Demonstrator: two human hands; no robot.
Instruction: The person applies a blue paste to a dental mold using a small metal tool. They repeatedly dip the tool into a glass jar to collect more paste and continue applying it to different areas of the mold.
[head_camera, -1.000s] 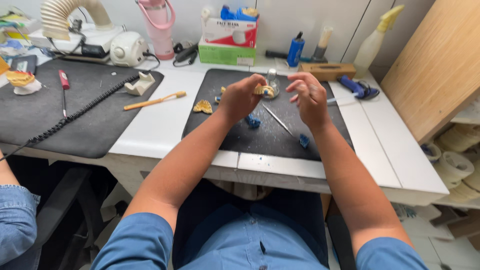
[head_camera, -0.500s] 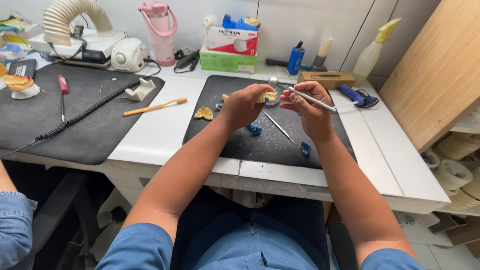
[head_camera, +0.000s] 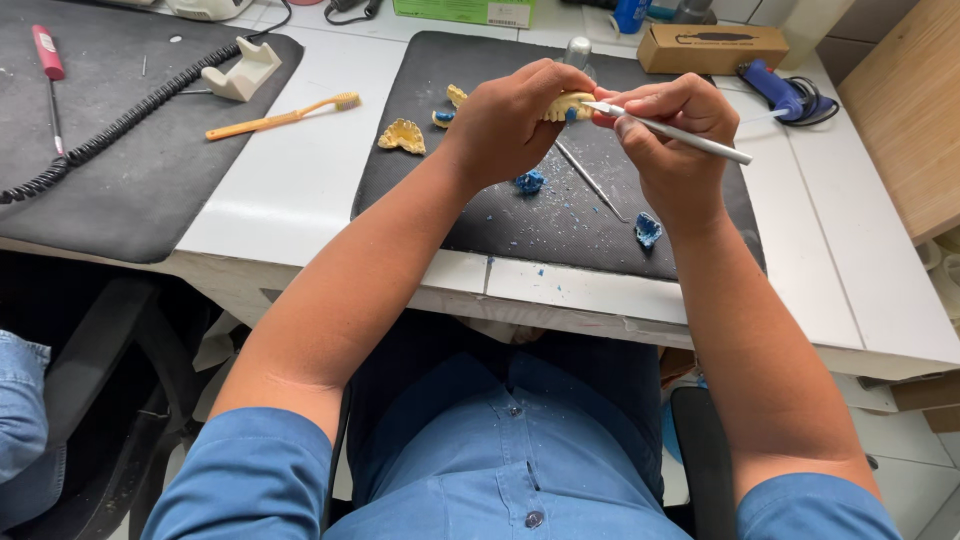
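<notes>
Head view: left hand (head_camera: 510, 120) is clamped round a yellow dental cast (head_camera: 570, 104), raised over the black mat (head_camera: 480, 215). Right hand (head_camera: 675, 135) pinches a silver knife (head_camera: 680, 133) — tip touching the cast. Blue scraps (head_camera: 529, 182) lie on the mat — another cast (head_camera: 403, 135) lies at its left edge.

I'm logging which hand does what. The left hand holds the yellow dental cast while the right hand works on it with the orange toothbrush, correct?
Not quite. In the head view the right hand holds a slim silver tool, not the orange toothbrush, which lies untouched on the white bench. The left hand does hold the yellow dental cast.
</notes>
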